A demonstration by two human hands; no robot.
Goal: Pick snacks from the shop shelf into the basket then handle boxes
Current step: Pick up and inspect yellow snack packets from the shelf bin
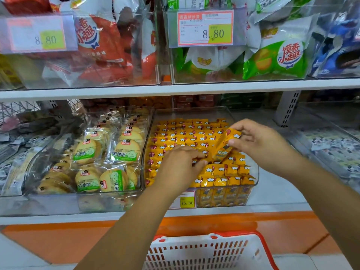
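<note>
- Shop shelf [194, 88]: two white tiers in view; both hands work on the lower tier, and the upper tier runs above the fingers.
- Upper clear bins: red snack bags [105, 45] up and left of the fingers, green snack bags [272, 59] up and right. A price label [205, 28] reading 8.80 hangs between them.
- Clear bin of round biscuit packs [109, 152]: on the lower tier, just left of the left fingers, wall to wall with the next bin.
- Clear snack bin [194, 111]: on the lower tier, directly under both sets of fingers. It is packed with rows of small yellow snack packets [175, 135].
- White basket [204, 252] with red rim: low in frame, below and nearer than both hands, between the forearms. Its contents are not visible.
- Right hand [261, 145]: raised slightly over the right half of the bin. Its fingers [236, 142] are bent, thumb and fingertips pinching a held yellow packet [224, 145].
- Left hand [179, 164]: palm down over the bin's middle. Its fingers [198, 162] are curled together, tips pressed among the packets. Cannot tell whether they grip one.
- Held yellow packet: tilted, upper end between the right fingers, lower end down near the left fingertips, touching the rows.
- Small price label [187, 200]: on the bin's front wall, below the left fingers; reads 15.80.
</note>
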